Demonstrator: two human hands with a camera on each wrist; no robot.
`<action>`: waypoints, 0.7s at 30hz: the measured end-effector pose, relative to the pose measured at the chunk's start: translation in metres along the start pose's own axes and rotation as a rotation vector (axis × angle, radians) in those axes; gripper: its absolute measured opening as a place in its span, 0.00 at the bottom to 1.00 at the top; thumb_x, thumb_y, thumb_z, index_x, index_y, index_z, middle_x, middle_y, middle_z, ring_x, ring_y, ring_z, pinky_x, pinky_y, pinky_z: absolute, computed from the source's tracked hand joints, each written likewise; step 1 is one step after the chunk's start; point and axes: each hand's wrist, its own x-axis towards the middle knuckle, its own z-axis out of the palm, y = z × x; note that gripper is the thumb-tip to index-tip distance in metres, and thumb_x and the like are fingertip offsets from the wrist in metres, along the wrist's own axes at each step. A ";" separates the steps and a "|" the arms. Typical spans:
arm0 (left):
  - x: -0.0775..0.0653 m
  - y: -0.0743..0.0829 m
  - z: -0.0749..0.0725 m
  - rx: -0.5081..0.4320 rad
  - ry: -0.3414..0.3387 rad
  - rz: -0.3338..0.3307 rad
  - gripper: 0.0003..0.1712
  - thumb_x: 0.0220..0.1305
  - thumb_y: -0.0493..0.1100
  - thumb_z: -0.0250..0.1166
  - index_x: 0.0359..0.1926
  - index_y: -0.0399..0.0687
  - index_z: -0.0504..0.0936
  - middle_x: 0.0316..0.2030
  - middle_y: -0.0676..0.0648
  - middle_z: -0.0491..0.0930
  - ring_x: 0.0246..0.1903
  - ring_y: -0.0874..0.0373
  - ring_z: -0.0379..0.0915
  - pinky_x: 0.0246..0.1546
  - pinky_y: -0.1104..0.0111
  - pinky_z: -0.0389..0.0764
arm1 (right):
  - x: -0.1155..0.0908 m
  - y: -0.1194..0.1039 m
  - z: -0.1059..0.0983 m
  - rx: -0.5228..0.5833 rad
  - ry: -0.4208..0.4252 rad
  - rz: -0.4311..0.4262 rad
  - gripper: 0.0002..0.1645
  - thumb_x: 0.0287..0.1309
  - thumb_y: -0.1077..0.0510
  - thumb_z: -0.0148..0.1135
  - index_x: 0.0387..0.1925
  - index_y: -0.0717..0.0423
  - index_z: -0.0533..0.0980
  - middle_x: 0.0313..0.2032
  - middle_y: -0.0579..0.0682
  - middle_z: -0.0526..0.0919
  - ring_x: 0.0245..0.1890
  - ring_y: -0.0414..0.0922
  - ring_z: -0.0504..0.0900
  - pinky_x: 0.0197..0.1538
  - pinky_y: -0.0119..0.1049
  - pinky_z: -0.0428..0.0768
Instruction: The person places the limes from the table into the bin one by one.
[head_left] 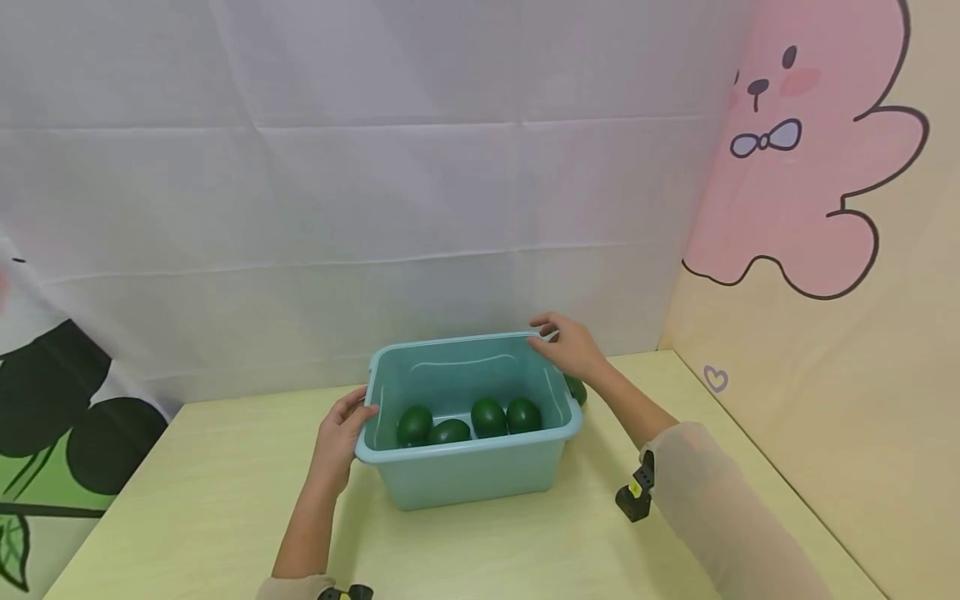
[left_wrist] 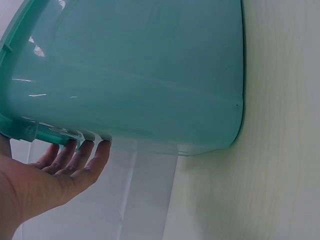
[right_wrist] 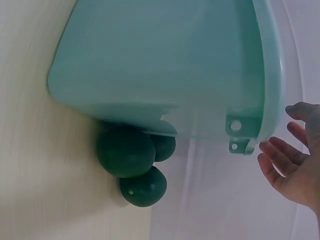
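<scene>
A light teal plastic bin [head_left: 465, 479] stands on the table, with several dark green avocado-like fruits [head_left: 489, 417] on its floor. At its left rim, my left hand [head_left: 339, 437] grips with the thumb over the edge and the fingers against the outside. The left wrist view shows those fingertips [left_wrist: 102, 147] touching the outer wall under the rim. My right hand [head_left: 573, 348] hovers at the back right corner of the rim, fingers loosely bent and holding nothing. In the right wrist view its fingers [right_wrist: 280, 152] are beside the rim, slightly apart from it.
Outside the bin's right wall, three more green fruits [right_wrist: 126, 151] cluster on the pale yellow table [head_left: 225, 492]. Behind the table hangs a white cloth [head_left: 300, 208]. A cream wall with a pink bear drawing [head_left: 825, 192] rises on the right.
</scene>
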 end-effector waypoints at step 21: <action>-0.012 0.000 0.006 0.002 0.023 -0.003 0.29 0.68 0.45 0.52 0.68 0.44 0.59 0.66 0.40 0.63 0.59 0.48 0.64 0.40 0.77 0.73 | -0.017 0.046 -0.018 -0.018 0.020 0.047 0.23 0.63 0.52 0.55 0.55 0.60 0.71 0.52 0.64 0.77 0.49 0.59 0.78 0.51 0.51 0.76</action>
